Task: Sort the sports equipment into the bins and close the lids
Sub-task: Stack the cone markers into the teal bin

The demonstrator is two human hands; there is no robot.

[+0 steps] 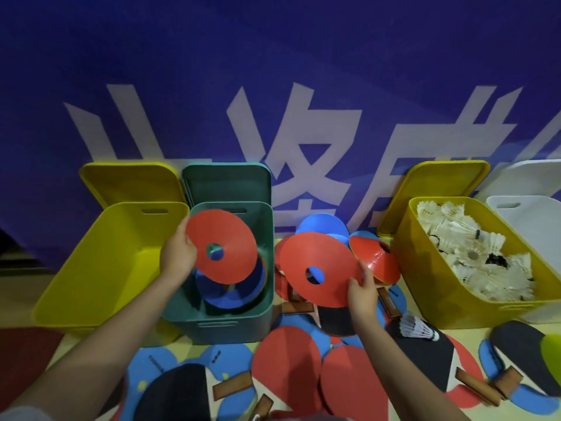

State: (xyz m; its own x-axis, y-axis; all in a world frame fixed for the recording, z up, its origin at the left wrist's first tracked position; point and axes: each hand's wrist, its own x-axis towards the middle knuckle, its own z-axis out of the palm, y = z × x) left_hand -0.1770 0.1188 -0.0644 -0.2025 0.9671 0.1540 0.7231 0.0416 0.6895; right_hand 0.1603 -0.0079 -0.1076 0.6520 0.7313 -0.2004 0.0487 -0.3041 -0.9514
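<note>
Left hand (177, 253) gripping the edge of a red disc cone (221, 246), tilted over the open green bin (261, 317) with blue cones (224, 296) already inside. Right hand (362, 294) pinching the rim of a second red cone (331, 268) above the pile of paddles (287, 357) on the floor. Empty yellow bin (91, 268) on the left; another yellow bin (425, 284) on the right, full of shuttlecocks (473, 253). One loose shuttlecock (417, 328) lying just beside that bin.

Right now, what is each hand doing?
Left hand: holding a red disc cone over the green bin.
Right hand: gripping another red disc cone.
</note>
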